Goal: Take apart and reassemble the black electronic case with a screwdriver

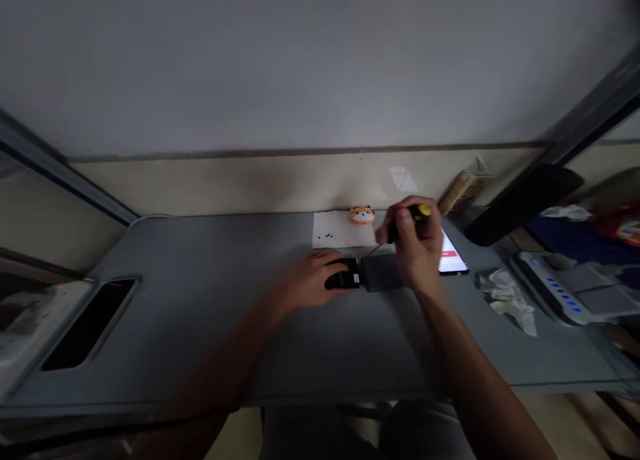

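My left hand [314, 278] is closed around a small black device [345, 274] lying on the grey table [215, 280]. A white label shows at the device's right end. In my right hand [415, 247] is a screwdriver [420, 212] with a black and yellow handle, its thin shaft slanting down to the left. The shaft's tip is close to the device's right end; whether it touches cannot be made out. A dark grey flat piece [383, 273] lies right of the device, partly under my right hand. Several tiny dark bits, perhaps screws [329, 235], rest on white paper [343, 231].
An orange animal-faced case [362, 215] sits at the paper's edge. Behind my right wrist is a lit phone [453, 255]. Further right are crumpled tissue [507, 300], a device with blue lights [565, 293] and a black cylindrical object [525, 203]. A dark phone [90, 323] lies far left.
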Demonstrator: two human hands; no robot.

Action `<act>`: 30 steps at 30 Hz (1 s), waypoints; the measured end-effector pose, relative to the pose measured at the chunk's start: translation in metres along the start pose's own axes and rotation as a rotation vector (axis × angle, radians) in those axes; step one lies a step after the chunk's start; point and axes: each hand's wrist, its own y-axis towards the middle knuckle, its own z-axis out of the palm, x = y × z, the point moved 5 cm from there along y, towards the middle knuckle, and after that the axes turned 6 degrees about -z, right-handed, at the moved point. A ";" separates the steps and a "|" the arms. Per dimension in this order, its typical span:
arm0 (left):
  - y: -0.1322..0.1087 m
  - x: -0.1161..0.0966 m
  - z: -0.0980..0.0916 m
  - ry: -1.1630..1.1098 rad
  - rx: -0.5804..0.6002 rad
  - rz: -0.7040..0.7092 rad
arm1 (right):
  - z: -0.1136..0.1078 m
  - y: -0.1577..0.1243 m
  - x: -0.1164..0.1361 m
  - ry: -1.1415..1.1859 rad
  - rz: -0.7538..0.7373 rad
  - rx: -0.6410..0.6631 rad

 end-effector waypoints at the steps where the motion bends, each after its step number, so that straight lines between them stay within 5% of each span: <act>1: -0.002 0.001 -0.002 -0.004 0.017 -0.021 | -0.007 0.002 0.009 -0.069 -0.024 0.034; 6: -0.014 0.012 -0.012 -0.043 0.113 -0.158 | -0.029 -0.016 0.003 -0.689 0.074 0.720; 10: -0.018 0.025 -0.012 -0.084 0.204 -0.307 | -0.049 -0.038 -0.018 -0.978 0.190 0.996; 19: -0.006 0.027 -0.007 -0.239 0.110 -0.211 | -0.036 -0.013 -0.009 -1.101 0.406 1.082; 24: -0.002 0.025 -0.004 -0.205 0.022 -0.150 | -0.016 -0.026 -0.017 -0.981 0.331 1.166; 30: 0.002 0.024 0.002 -0.120 -0.016 -0.108 | -0.004 -0.041 -0.016 -1.124 0.265 1.200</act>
